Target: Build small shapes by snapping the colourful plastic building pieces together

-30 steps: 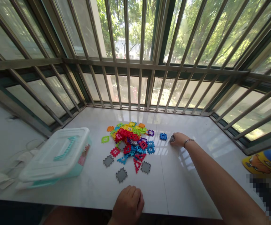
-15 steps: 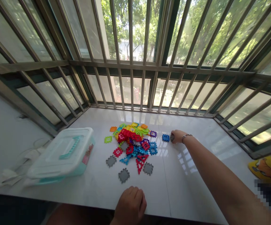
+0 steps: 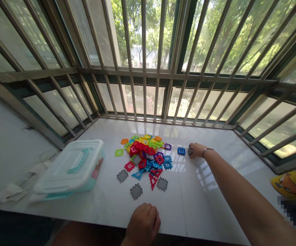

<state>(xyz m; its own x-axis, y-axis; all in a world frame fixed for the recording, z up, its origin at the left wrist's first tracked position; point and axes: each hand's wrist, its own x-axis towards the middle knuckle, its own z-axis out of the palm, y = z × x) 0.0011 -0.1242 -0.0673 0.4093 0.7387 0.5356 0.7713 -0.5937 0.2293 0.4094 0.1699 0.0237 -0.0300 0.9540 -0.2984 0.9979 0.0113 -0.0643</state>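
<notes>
A heap of colourful interlocking plastic tiles (image 3: 145,153) lies in the middle of a white marble sill (image 3: 107,201). My right hand (image 3: 196,150) reaches far out to the right of the heap, its fingers closed round a small grey tile (image 3: 190,150). A lone blue tile (image 3: 181,150) sits just left of that hand. At the sill's near edge my left hand (image 3: 144,223) rests in a loose fist, with nothing visible in it. A few grey tiles (image 3: 136,190) lie between that hand and the heap.
A white and teal plastic box with a handled lid (image 3: 71,171) stands at the left of the sill. Metal window bars (image 3: 148,75) fence the sill on three sides. A yellow and blue cloth (image 3: 293,182) shows at the right edge.
My right hand has stayed by the blue tile with the grey tile in it. My left hand has not moved. The view has shifted slightly.
</notes>
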